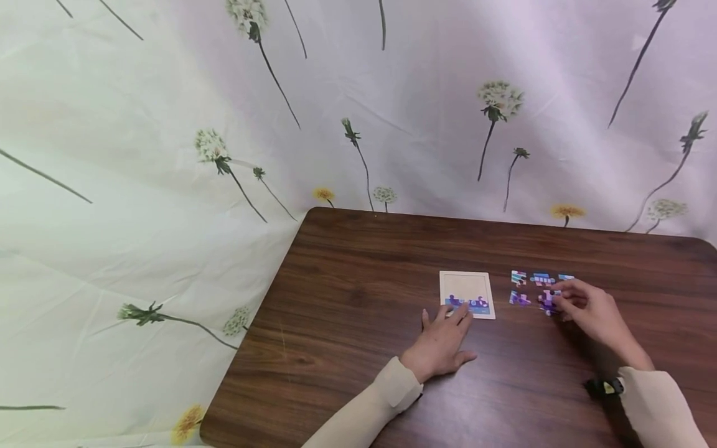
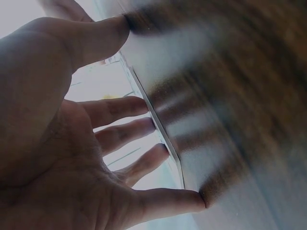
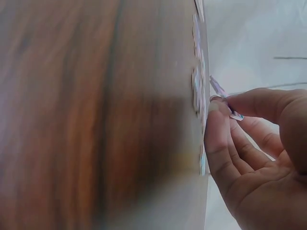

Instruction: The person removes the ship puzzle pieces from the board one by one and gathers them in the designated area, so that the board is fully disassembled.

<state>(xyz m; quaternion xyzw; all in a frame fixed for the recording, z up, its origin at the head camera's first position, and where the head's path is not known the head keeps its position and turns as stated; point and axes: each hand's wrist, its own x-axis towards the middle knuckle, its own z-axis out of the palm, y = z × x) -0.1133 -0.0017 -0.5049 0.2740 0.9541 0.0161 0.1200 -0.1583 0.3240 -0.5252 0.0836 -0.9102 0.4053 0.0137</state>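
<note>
The right hand (image 1: 588, 308) pinches a purple puzzle piece (image 1: 548, 302) between thumb and forefinger; the right wrist view shows that piece (image 3: 221, 91) tilted up off the wood, one edge raised while the other fingers curl loosely beneath. Around it, at about twelve and nine o'clock from the fingertips, lie the other loose pieces (image 1: 532, 280), a small cluster of pink, blue and purple shapes set just apart from one another on the tabletop (image 1: 358, 280). Further out at nine o'clock sits the pale square puzzle tray (image 1: 467, 294), flat on the wood. The left hand (image 1: 442, 339) lies spread and flat, fingers straight, its fingertips (image 1: 462, 314) pressing the tray's near edge at six o'clock and holding nothing; the left wrist view shows those fingers (image 2: 129, 129) meeting the thin board's rim. Inside the tray, only the near row (image 1: 469, 303) carries colour, two or so pieces fitted along the bottom, while the rest of the tray is bare board. By that showing the puzzle is in its early part: one row is placed, the lifted piece is not yet seated, and the handful at the right is left to fit. Beyond the tabletop hangs a white cloth printed with dandelions (image 1: 498, 99).
</note>
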